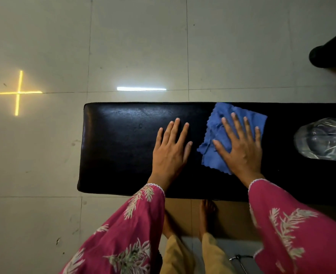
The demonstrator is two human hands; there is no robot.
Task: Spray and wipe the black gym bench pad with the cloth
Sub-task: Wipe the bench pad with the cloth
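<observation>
The black gym bench pad stretches from the middle of the view to the right edge. A crumpled blue cloth lies on it, right of centre. My right hand presses flat on the cloth with fingers spread. My left hand rests flat on the bare pad just left of the cloth, fingers apart, holding nothing. A clear plastic bottle lies on the pad at the far right, apart from both hands.
Pale floor tiles surround the bench. A dark rounded object sits at the upper right. My bare feet stand close to the bench's near edge. A thin metal item shows at the bottom.
</observation>
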